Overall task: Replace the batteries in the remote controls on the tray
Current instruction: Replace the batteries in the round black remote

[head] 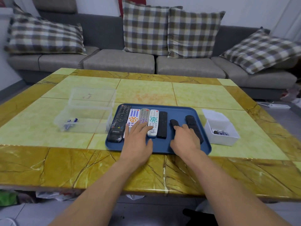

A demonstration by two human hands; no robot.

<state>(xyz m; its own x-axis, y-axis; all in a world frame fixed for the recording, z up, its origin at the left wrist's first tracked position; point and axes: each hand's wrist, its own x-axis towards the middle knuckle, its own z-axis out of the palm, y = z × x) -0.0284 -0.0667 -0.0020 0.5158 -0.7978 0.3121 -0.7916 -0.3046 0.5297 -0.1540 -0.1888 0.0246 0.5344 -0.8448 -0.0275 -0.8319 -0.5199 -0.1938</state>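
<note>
The left hand has its fingers spread out flat. They lie on the near ends of the white remote and the grey remote. They hold nothing.

The right hand has bent fingers that press down on a short black remote. Its far end pokes out past the fingertips. I cannot tell if the fingers grip it or just rest on it.

All the remotes lie on a blue tray. From the left there is a big black remote, the white one, the grey one, a white remote with teal buttons and a slim black remote. To the right of the right hand lies a long black remote (part of it is under the hand).

The tray sits on a yellow and green table, near the front edge. Left of the tray is a clear box with a few batteries in it. Right of the tray is a white box with more batteries. Behind the table is a grey sofa with checked pillows.
</note>
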